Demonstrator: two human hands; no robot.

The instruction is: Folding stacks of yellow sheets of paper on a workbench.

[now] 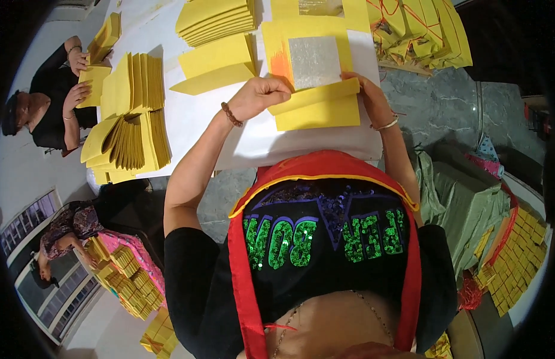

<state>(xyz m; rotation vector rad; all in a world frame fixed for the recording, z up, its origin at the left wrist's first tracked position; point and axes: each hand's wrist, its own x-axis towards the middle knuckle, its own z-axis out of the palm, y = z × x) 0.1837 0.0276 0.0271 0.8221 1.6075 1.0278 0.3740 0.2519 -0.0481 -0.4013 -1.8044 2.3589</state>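
Note:
A yellow paper sheet [316, 117] with a silver foil square [315, 63] and an orange patch lies on the white table before me. Its near part is folded up into a flap. My left hand [259, 99] is closed, pinching the left end of this flap between thumb and fingers. At the flap's right end my right hand [373, 100] grips the paper, its thumb and fingers partly hidden by the fold and edge. A folded yellow sheet [220, 63] lies just beyond my left hand.
Stacks of folded yellow paper [132, 84] stand on the table's left side, with another stack [216, 21] farther back. Yellow papers with red string [421, 30] lie at the far right. A co-worker [53, 110] handles paper at left; another person [68, 233] sits by yellow bundles [128, 281]. Green sacking [451, 203] stands at right.

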